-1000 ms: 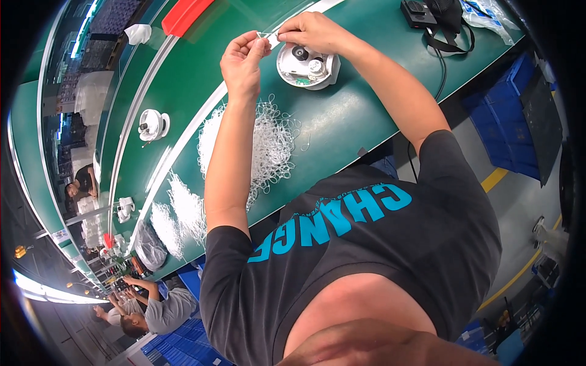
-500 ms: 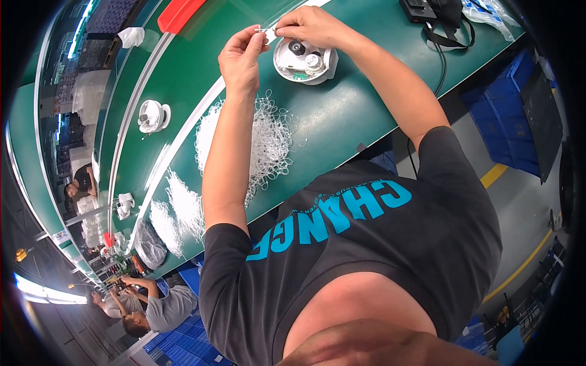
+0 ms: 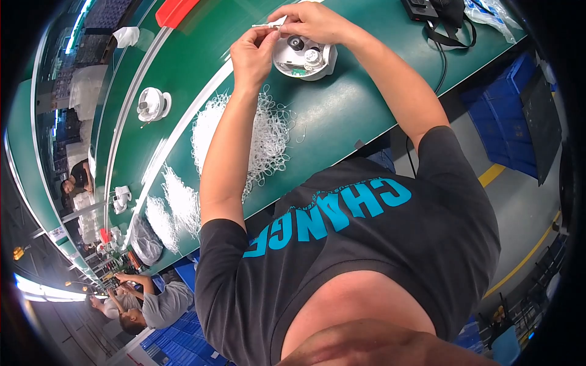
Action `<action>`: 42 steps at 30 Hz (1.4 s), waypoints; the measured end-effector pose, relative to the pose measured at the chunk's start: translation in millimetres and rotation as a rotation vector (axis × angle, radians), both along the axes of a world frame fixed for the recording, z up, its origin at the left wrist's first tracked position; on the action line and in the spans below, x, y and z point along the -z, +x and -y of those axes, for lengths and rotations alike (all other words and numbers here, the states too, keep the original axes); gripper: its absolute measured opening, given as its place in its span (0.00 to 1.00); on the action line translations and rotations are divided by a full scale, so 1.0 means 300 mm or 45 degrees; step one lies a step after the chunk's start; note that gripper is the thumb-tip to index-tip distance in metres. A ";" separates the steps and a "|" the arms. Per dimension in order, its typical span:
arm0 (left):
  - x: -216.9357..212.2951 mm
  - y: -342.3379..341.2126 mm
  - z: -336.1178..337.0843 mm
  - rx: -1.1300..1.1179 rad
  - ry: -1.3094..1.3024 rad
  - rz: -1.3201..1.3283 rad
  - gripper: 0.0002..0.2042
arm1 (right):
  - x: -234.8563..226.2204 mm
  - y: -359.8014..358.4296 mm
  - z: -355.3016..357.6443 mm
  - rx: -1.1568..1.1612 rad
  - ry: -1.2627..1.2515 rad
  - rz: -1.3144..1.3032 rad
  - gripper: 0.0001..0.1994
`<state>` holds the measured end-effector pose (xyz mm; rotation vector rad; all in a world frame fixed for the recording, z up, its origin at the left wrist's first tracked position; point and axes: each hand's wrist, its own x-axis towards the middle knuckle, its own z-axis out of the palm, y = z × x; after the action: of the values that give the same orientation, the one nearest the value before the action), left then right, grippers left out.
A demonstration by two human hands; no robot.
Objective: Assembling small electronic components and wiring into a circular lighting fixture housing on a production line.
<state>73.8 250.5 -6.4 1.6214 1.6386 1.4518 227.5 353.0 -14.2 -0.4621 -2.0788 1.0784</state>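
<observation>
At the top of the head view, my left hand (image 3: 251,56) and my right hand (image 3: 316,24) meet with fingers closed on a small, slim white part (image 3: 272,24). Its exact kind is too small to tell, and my fingertips hide some of it. Just below my right hand sits an open, round white plastic housing (image 3: 325,63). Inside it show a black round piece, a white round piece and a green circuit board. Beside and partly under my left forearm lies a big pile of thin white looped strands (image 3: 268,143).
Smaller piles of white strands (image 3: 182,204) and a clear plastic bag (image 3: 145,241) lie farther left. Another white unit (image 3: 152,105) is on the green surface beyond a pale rail. A black device with cable (image 3: 421,8) is top right; blue crates (image 3: 503,116) stand beside the table. Co-workers sit left.
My left hand has moved right and closer to my right hand, which has shifted little. The white part between them now sits nearly level and shows more of its length. The housing stays put.
</observation>
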 end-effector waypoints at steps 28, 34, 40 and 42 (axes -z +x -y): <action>-0.003 0.028 0.062 -0.101 0.022 -1.081 0.05 | -0.032 0.062 0.037 -0.118 0.157 0.502 0.13; -0.007 0.025 0.030 -0.145 0.062 -1.174 0.04 | -0.025 0.075 0.019 0.003 0.292 0.514 0.13; 0.004 -0.020 0.038 -0.268 0.044 -0.891 0.12 | 0.049 0.071 -0.050 0.065 0.250 0.107 0.15; 0.009 -0.078 0.026 -0.271 0.082 -0.924 0.16 | 0.078 0.055 -0.102 0.419 0.024 -0.350 0.14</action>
<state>50.3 242.7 -9.1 2.2357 2.2122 1.0600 243.9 383.4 -37.7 -0.5878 -1.7001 0.8723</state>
